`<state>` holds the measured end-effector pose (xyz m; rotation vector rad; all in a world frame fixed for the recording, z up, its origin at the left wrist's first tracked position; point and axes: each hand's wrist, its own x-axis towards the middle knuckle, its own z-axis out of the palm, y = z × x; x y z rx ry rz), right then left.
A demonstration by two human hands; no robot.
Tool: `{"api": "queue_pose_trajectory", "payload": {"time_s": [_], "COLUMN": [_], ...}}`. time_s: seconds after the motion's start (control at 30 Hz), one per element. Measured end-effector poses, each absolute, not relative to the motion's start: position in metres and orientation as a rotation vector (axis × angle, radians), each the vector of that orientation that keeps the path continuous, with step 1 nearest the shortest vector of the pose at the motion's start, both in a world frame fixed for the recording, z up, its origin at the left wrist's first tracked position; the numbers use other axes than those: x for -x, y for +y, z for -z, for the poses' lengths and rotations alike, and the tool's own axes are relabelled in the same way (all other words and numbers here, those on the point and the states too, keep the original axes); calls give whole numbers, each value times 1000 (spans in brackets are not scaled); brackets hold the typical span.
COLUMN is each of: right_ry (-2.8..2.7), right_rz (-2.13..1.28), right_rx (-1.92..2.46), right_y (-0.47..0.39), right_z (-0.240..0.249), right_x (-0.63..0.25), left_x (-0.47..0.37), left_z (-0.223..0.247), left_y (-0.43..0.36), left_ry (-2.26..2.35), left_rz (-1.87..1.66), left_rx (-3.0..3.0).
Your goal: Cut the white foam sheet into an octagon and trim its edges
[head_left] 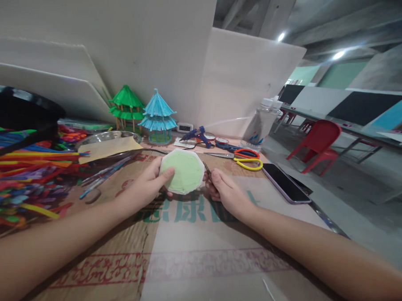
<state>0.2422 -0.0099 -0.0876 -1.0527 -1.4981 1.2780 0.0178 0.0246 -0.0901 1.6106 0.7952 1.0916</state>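
Above the middle of the worktable, my left hand (155, 177) grips a light green octagonal disc with a white rim (183, 171), thumb on its face and fingers behind. My right hand (224, 187) is closed around a small dark tool (206, 168) with a narrow tip, which points up beside the disc's right edge. Most of that tool is hidden by my fingers, so its kind is unclear. Behind the disc stand a blue model pavilion (158, 117) and a green model pavilion (126, 107).
A blue glue gun (197, 135) lies behind my hands, near scissors with red and yellow handles (248, 158). A phone (285, 182) rests at the right edge by a clear plastic bottle (261, 123). Colourful pipe cleaners (25, 176) heap at left. A red chair (315, 143) stands beyond.
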Motion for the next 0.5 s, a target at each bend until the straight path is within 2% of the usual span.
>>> {"api": "queue_pose_trajectory", "payload": {"time_s": [0.33,0.5], "right_ry": [-1580,-1631], "right_rz": [-1215,-1080], "right_rx": [1057,1106], "right_y": [-9,-11], "right_z": [89,89], "right_x": [-243,-244], "left_x": [-18,-20], "left_z": [93,90], "left_y": [25,22], "left_ry": [814,813], "left_rz": [-1102,-1105], "left_rx": [-1656,-1633]}}
